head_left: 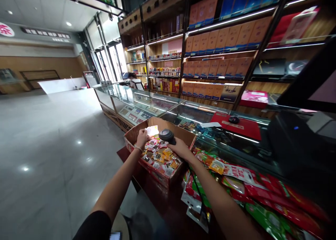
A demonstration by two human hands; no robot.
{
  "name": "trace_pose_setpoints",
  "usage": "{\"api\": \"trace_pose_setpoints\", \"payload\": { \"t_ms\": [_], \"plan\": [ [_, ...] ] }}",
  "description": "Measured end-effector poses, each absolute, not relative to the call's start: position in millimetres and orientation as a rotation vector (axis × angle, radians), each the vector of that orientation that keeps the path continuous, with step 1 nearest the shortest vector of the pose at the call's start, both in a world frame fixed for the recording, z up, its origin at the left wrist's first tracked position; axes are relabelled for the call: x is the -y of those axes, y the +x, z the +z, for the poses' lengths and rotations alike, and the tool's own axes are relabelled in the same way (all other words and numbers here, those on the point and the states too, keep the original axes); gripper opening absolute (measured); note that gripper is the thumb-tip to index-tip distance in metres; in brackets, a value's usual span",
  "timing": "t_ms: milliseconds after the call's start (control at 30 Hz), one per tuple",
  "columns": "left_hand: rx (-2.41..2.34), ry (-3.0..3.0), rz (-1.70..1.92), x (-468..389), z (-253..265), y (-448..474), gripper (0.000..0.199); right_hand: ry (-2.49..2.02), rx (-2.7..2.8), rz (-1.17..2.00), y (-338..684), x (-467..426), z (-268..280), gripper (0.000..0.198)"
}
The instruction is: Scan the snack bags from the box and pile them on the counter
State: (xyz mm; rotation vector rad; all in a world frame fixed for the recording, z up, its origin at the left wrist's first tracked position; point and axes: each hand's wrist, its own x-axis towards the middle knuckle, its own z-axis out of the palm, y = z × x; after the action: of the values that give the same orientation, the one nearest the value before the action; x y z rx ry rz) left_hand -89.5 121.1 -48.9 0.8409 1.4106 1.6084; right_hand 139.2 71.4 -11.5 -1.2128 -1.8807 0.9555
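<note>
My left hand (142,137) pinches a small white packet (152,130) with pale print, held up over the far left part of an open cardboard box (157,175). Wrapped round the handle of a dark barcode scanner (167,135) is my right hand (180,149). The scanner's head points toward the packet, with a gap between them. Inside the box lie several small wrapped snack packets (159,157) in white, pink, orange and yellow. A black cord (196,187) runs down below my right forearm.
Red and green snack bags (244,187) lie heaped to the right of the box. Behind it, a glass display counter (154,108) carries a red mat (244,128) with a black mouse (233,119). A dark monitor (307,72) stands at right; stocked shelves line the wall.
</note>
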Motion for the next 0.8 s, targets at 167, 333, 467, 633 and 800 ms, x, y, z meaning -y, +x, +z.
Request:
{"api": "trace_pose_setpoints", "payload": {
  "t_ms": [167,333,467,633,800],
  "plan": [
    [-1.452,0.930,1.529,-117,-48,-85,0.011,-1.230,1.817,0.997,146,-61,-2,0.023],
    [-1.431,1.224,1.244,-101,-32,-50,0.013,-1.217,1.647,1.167,194,-39,5,0.022],
    [-1.267,1.417,0.986,-85,-15,14,0.019,-1.269,1.449,1.137,258,-11,1,0.019],
    [-1.024,1.741,0.654,-72,-17,114,0.023,-1.381,1.204,1.086,328,33,-2,0.023],
    [-0.958,1.924,0.367,-65,-32,188,0.024,-1.458,1.046,1.033,364,67,-7,0.025]
  ]
}}
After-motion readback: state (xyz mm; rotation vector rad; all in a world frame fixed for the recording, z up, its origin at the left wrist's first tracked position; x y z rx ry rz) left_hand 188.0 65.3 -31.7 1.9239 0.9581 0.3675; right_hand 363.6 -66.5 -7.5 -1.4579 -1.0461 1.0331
